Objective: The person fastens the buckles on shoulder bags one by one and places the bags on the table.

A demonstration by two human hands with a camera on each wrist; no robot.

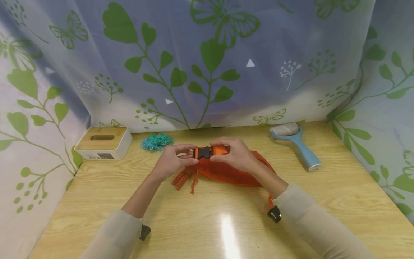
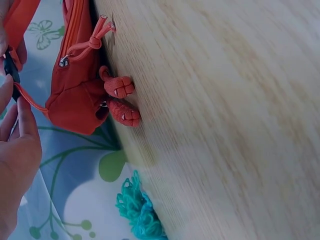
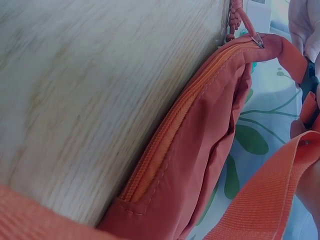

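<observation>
Two beige sleeves point(image 1: 310, 217) are nearest, above the wood-grain counter point(image 1: 194, 223). Fingers of the left hand point(image 1: 171, 160) pinch the black plastic buckle point(image 1: 203, 153); fingers of the right hand point(image 1: 236, 155) grip its orange webbing strap point(image 1: 220, 149). Beneath them, the red-orange fabric pouch point(image 1: 231, 175) lies on the counter.

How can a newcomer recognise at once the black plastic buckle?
On the head view's pale wooden table lies a red fabric bag with an orange webbing strap. On this strap, by the bag's upper edge, is the black plastic buckle. Unlike the black pieces beside the beige sleeves, it sits between the left grip and the right grip.
</observation>
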